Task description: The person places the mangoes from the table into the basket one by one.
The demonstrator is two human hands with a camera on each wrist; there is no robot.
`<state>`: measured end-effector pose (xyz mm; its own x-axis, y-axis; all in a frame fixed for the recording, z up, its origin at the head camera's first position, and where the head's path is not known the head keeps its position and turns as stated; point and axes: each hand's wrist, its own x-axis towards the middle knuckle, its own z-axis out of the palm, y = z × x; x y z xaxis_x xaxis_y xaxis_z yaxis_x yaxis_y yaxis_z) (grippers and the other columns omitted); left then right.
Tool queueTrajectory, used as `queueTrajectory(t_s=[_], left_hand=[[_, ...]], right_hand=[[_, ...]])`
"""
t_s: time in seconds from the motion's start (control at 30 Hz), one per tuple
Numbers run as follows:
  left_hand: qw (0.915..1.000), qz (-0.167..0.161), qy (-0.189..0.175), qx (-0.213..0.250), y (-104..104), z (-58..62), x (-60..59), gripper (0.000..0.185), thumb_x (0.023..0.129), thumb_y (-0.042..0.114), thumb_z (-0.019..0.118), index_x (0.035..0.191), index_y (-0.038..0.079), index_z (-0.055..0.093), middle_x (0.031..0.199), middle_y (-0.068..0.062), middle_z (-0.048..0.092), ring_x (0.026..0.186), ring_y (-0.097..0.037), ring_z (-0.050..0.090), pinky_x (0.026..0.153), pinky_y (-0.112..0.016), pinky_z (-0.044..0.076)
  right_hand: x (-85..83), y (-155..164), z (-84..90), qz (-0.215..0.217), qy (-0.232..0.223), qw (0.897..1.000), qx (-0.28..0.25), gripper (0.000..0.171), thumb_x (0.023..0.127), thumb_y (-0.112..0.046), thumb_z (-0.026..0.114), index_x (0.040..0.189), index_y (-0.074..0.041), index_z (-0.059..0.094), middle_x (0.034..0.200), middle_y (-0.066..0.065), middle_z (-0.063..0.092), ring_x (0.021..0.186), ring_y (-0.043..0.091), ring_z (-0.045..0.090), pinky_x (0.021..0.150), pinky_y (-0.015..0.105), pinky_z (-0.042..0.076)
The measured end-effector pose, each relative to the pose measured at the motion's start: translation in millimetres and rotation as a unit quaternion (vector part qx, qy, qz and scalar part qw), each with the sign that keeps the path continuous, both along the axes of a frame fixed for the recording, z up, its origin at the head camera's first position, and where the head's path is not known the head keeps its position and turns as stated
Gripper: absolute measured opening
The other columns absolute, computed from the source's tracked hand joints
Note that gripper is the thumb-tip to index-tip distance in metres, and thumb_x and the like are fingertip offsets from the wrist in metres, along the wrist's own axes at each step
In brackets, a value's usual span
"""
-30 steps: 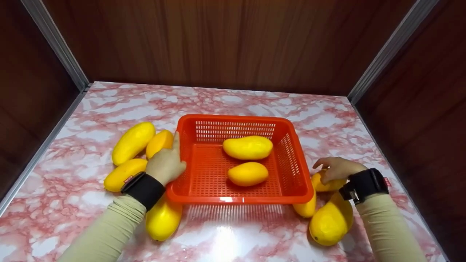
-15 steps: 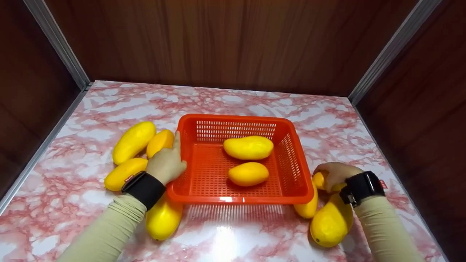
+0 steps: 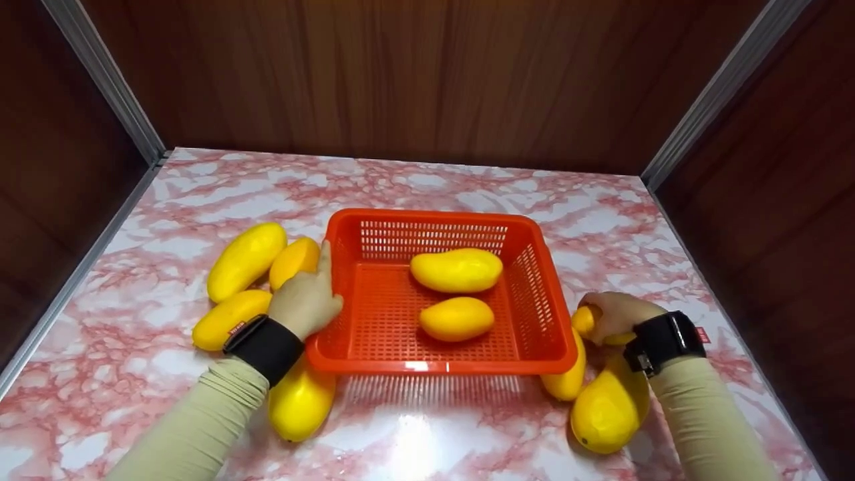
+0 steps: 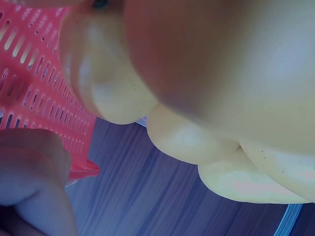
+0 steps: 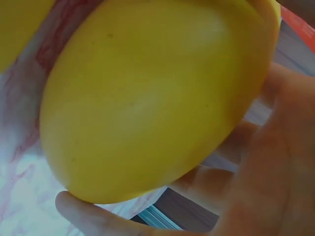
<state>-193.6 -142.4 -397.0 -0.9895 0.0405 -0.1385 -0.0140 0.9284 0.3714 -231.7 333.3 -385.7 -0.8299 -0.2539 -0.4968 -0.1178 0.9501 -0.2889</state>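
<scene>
Head view: red slotted basket (image 3: 441, 361) sits mid-tabletop (image 3: 414, 180) on pink-veined marble. Two yellow mangoes inside, the larger (image 3: 456, 270) toward the back, the smaller (image 3: 457, 318) just in front of it, apart.

Left hand (image 3: 306, 300) lies against the basket's left wall, fingers extended along the rim, nothing gripped; judged to be steadying the basket so it does not slide. Around that hand a cluster of four mangoes on the tabletop: one long (image 3: 246, 260), one orange-tinged (image 3: 292, 262) just beside the fingers, one (image 3: 228, 319) by the wrist strap, one (image 3: 300, 401) partly under the forearm at the basket's near left corner.

Right hand (image 3: 618, 315) is curled round a mango (image 3: 585, 322) just outside the basket's right wall. Right wrist view confirms: fingers (image 5: 98, 219) wrap beneath the fruit (image 5: 157, 98), thumb side to the right. Whether it is lifted clear of the tabletop cannot be told. Two more mangoes lie near: a small one (image 3: 566, 381) touching the basket's near right corner, a big one (image 3: 608, 409) under the forearm.
</scene>
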Motion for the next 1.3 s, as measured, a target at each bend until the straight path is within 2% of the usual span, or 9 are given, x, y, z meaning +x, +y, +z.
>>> queueTrajectory(t_s=[0.1,0.33,0.5,0.63,0.8,0.97,1.07,1.3], left_hand=[[1.0000,-0.002,-0.003,0.000,0.3,1.2,0.1,0.093,0.092,0.024,0.058,0.158,0.002,-0.004,0.063,-0.007,0.054,0.054,-0.024,0.056,0.051,-0.033,0.041],[1.0000,-0.003,-0.006,0.001,0.2,2.3,0.0,0.093,0.092,0.024,0.058,0.158,0.003,-0.004,0.064,-0.008,0.055,0.055,-0.024,0.057,0.052,-0.034,0.042],[1.0000,-0.003,-0.002,0.003,0.4,1.6,-1.0,0.093,0.092,0.024,0.058,0.158,0.003,-0.004,0.065,-0.009,0.056,0.056,-0.025,0.057,0.053,-0.035,0.043],[1.0000,-0.001,-0.004,0.006,0.7,1.2,-1.1,0.093,0.092,0.023,0.058,0.158,0.004,-0.004,0.064,-0.008,0.056,0.054,-0.024,0.057,0.051,-0.034,0.042],[1.0000,-0.002,0.000,0.001,0.2,2.5,0.0,0.092,0.091,0.022,0.057,0.158,0.002,-0.002,0.063,-0.008,0.054,0.054,-0.024,0.055,0.051,-0.033,0.040],[1.0000,0.000,-0.004,0.003,0.4,3.1,-0.8,0.092,0.091,0.023,0.057,0.158,0.002,-0.003,0.064,-0.008,0.054,0.054,-0.024,0.056,0.051,-0.033,0.040],[1.0000,0.000,-0.007,0.004,1.0,3.1,-1.1,0.092,0.092,0.023,0.057,0.158,0.003,-0.004,0.064,-0.008,0.055,0.055,-0.024,0.056,0.051,-0.033,0.041],[0.9999,0.004,-0.012,0.006,1.4,2.7,-0.6,0.092,0.092,0.023,0.056,0.158,0.004,-0.005,0.065,-0.008,0.055,0.055,-0.024,0.056,0.052,-0.033,0.042]], right_hand=[[-1.6,0.1,0.3,0.003,0.024,1.000,0.000,0.055,0.071,-0.020,0.077,0.120,-0.007,0.058,0.104,0.012,0.066,0.089,0.027,0.059,0.080,0.041,0.046],[-2.1,-2.3,7.7,-0.044,0.086,0.995,-0.007,0.054,0.080,-0.033,0.074,0.124,-0.009,0.054,0.105,0.015,0.064,0.093,0.031,0.058,0.081,0.047,0.047],[-4.6,-4.7,13.4,-0.057,0.150,0.987,-0.027,0.053,0.081,-0.032,0.073,0.124,-0.007,0.053,0.103,0.015,0.062,0.092,0.031,0.056,0.081,0.046,0.046],[-5.6,-9.4,19.0,-0.074,0.192,0.978,-0.036,0.064,0.081,-0.031,0.073,0.133,-0.004,0.048,0.109,0.020,0.061,0.094,0.035,0.055,0.082,0.048,0.045],[-6.1,-18.0,25.0,-0.099,0.260,0.959,-0.058,0.069,0.084,-0.037,0.071,0.140,-0.006,0.046,0.120,0.024,0.060,0.096,0.039,0.057,0.081,0.051,0.044],[-4.9,-30.3,31.2,-0.134,0.315,0.934,-0.104,0.071,0.083,-0.042,0.072,0.141,-0.010,0.047,0.117,0.022,0.062,0.093,0.037,0.057,0.077,0.046,0.041],[-2.6,-37.6,36.4,-0.147,0.331,0.924,-0.127,0.071,0.083,-0.043,0.072,0.141,-0.011,0.046,0.116,0.023,0.062,0.093,0.037,0.056,0.078,0.045,0.040],[1.6,-55.0,47.3,-0.156,0.349,0.903,-0.197,0.068,0.084,-0.038,0.074,0.139,-0.010,0.046,0.125,0.022,0.060,0.100,0.037,0.056,0.085,0.045,0.038]])
